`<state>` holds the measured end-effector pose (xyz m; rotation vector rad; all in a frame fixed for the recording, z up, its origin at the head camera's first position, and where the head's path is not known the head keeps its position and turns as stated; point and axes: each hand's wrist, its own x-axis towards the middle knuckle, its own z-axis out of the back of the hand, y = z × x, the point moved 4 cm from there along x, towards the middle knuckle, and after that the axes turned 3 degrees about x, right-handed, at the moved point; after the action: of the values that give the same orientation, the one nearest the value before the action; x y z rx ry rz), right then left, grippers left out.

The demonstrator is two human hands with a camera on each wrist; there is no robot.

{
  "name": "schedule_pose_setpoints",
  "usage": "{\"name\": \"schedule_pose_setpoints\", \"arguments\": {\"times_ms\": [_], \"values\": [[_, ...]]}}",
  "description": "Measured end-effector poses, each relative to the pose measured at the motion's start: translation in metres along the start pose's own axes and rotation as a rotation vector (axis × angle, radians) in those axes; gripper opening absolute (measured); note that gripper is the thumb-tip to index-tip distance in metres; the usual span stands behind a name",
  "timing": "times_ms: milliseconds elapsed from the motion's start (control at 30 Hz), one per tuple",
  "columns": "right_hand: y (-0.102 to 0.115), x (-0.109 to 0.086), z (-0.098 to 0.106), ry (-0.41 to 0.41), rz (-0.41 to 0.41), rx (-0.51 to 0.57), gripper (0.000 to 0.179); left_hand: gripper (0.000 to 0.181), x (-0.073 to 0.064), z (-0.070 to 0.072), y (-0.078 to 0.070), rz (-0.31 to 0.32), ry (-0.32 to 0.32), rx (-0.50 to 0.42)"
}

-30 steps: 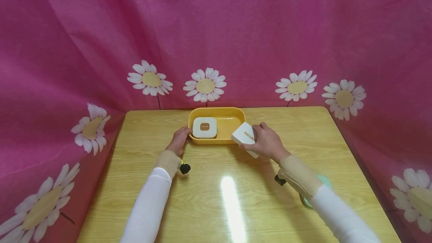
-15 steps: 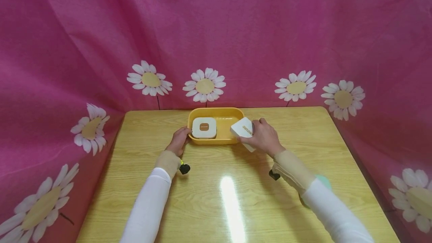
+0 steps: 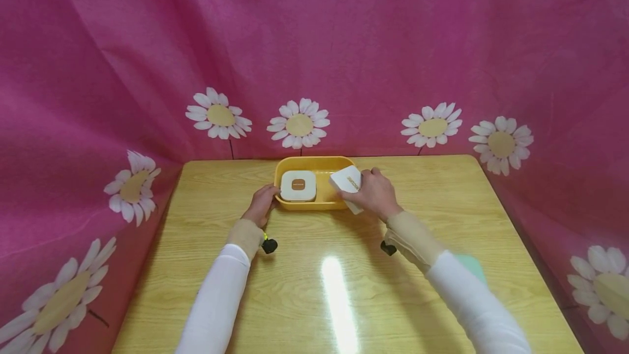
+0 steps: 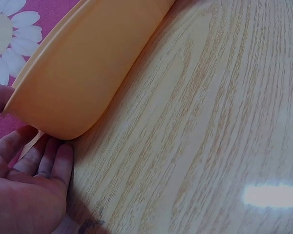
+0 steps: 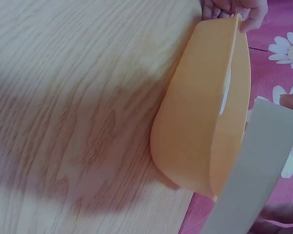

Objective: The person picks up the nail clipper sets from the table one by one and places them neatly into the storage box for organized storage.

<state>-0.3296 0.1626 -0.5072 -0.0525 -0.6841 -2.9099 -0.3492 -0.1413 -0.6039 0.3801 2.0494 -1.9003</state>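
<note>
I have my right hand (image 3: 374, 196), fingers pinching a tilted white box (image 3: 346, 179), over the yellow tray's near right corner (image 3: 339, 206); my left hand (image 3: 259, 205) grips its left end, beside a white case (image 3: 298, 194) inside.

The tub (image 3: 314, 206) stands at the back of the worktop (image 3: 295, 255), before the curtain (image 3: 314, 42). In its left half, beside the left hand (image 3: 259, 205), lies a container (image 3: 298, 184); the right hand (image 3: 375, 194) holds a box (image 3: 346, 177) at the tub's right end. A half-hidden object (image 3: 473, 266) lies beside the right sleeve (image 3: 481, 310).
</note>
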Motion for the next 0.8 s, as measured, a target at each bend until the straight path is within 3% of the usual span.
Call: {"name": "schedule_pose_setpoints", "arguments": {"times_ms": [333,800], "values": [[0.01,0.013,-0.013,-0.01,-0.041,0.057,0.071,0.044,0.001,0.0,0.002,-0.005,0.006,-0.009],[0.02,0.032,-0.019,-0.021,-0.082,0.031,0.07,0.045,-0.002,-0.001,-0.001,0.0,0.0,0.003]]}}
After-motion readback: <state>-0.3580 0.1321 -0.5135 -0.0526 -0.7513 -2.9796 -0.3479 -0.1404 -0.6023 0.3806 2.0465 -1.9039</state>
